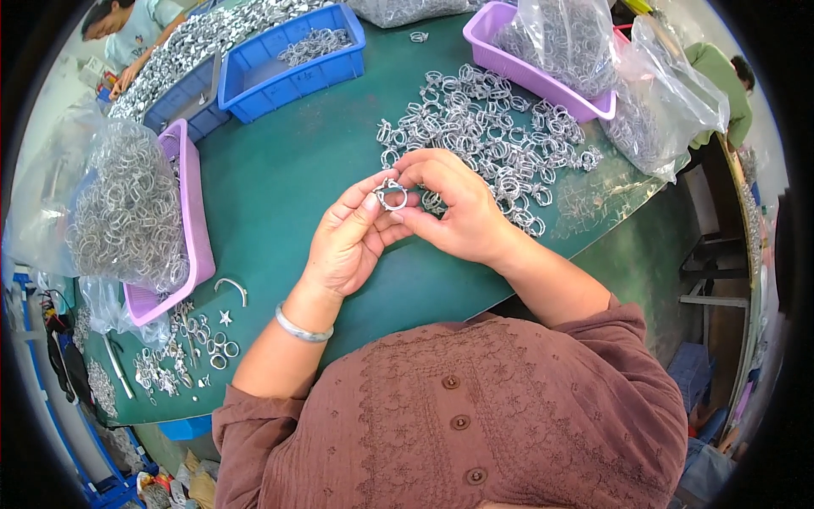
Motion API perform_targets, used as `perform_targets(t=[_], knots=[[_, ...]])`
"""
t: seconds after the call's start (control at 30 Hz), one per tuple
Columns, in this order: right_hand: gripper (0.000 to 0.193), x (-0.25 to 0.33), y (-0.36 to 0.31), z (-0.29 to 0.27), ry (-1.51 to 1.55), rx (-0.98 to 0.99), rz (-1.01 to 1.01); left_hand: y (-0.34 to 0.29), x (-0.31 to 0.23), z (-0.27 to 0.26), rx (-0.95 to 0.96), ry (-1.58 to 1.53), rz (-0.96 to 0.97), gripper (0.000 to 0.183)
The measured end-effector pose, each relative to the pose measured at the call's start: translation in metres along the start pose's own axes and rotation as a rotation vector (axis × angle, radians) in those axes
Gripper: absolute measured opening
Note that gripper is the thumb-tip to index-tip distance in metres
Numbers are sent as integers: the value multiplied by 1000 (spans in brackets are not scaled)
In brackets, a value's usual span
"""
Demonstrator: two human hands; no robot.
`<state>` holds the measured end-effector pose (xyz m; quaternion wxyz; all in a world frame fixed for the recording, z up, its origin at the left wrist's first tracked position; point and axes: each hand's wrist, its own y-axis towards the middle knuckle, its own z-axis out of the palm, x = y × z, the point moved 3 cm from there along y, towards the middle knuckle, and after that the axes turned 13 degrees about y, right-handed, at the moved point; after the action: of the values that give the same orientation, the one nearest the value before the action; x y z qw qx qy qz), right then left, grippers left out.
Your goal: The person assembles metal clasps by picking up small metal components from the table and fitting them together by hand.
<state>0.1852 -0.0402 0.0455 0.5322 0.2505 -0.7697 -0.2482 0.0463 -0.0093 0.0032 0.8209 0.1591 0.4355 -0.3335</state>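
Note:
A silver-coloured metal ring [390,207] is held up in front of me, above the green tabletop. My left hand [346,242] pinches it at its left side between thumb and fingers, palm turned partly up. From the other side my right hand [458,204] closes thumb and forefinger on the ring's right edge. A loose pile of similar grey metal rings [475,119] lies just beyond my right hand, and some of them are hidden behind it. A pale bangle circles my left wrist.
Purple bins with bagged metal pieces stand left [199,220] and far right [543,81]. A blue bin [292,72] sits at the back, near a grey heap [229,34]. Small metal parts [174,360] lie front left. Two other people are at the far left and right.

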Motion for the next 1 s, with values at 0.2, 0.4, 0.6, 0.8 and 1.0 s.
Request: perform_targets(t=[0.2,0.4,0.6,0.8,1.0], knots=[[26,-1,-1,0,-3,6,2,1,-2,1,-17,17,-5,32],[27,-3,-1,1,-4,15,2,1,-1,-4,-26,65,10,33],[28,-4,-1,1,-8,37,16,1,-3,-3,-55,67,-13,32],[28,-4,0,1,-9,51,25,1,-2,-8,-48,72,-4,32],[27,-5,0,2,-2,55,45,1,-2,-9,-62,95,6,31]])
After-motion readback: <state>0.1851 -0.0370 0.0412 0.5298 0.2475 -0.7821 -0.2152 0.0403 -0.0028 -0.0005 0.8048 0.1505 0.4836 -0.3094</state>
